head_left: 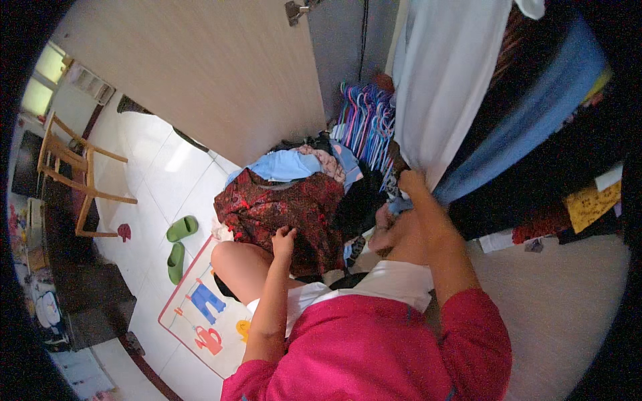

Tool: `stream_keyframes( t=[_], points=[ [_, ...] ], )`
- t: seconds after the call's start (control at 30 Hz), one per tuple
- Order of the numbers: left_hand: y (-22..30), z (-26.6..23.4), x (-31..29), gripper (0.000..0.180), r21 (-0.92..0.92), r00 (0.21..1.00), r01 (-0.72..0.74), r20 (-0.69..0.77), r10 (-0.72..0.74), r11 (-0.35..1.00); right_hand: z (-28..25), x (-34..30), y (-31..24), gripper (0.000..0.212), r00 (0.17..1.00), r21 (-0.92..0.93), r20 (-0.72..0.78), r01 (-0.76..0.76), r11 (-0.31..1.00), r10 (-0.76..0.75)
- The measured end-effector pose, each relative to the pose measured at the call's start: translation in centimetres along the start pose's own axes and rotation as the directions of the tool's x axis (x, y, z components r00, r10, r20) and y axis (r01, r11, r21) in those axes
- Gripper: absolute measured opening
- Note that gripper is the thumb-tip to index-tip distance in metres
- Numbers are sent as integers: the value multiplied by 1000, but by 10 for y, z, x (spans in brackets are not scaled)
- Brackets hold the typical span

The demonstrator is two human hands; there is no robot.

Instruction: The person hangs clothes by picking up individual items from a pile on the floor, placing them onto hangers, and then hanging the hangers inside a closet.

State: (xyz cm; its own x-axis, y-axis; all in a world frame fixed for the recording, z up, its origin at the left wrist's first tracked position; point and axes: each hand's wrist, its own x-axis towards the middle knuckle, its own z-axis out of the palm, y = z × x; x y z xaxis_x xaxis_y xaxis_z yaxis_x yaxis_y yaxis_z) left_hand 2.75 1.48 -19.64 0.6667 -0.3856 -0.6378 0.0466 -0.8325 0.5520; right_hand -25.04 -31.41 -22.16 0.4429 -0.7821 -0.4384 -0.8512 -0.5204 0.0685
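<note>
A dark red patterned garment (294,207) lies spread over the front of a clothes pile, against my knees. Just above it is my left hand (284,239), its fingers curled together; whether anything is pinched in them is hidden. My right hand (411,182) is closed at the narrow lower end of a long white garment (445,73) that hangs down from above. Touching the fingers of that hand is a bit of dark brown cloth (399,159). Light blue cloth (284,166) sits farther back on the pile.
Many coloured hangers (364,127) stand bunched behind the pile, beside a wooden door panel (200,67). Blue clothing (515,140) hangs at the right, above folded clothes (592,207). To the left are green slippers (176,262), a printed mat (221,334) and a wooden chair (85,190).
</note>
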Motion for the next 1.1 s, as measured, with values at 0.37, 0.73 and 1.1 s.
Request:
stream_keyframes(
  t=[0.37, 0.73, 1.1],
  points=[
    [10, 16, -3, 42, 290, 995, -16, -92, 44, 957, 60, 56, -19, 25, 996, 561, -86, 50, 826, -2],
    [0, 34, 20, 57, 413, 988, -20, -132, 81, 910, 79, 107, -21, 29, 990, 540, 117, -126, 832, 74],
    [18, 32, 15, 54, 451, 993, 55, -122, 0, 891, 59, 80, -65, 35, 884, 691, -320, -28, 723, 340]
  ],
)
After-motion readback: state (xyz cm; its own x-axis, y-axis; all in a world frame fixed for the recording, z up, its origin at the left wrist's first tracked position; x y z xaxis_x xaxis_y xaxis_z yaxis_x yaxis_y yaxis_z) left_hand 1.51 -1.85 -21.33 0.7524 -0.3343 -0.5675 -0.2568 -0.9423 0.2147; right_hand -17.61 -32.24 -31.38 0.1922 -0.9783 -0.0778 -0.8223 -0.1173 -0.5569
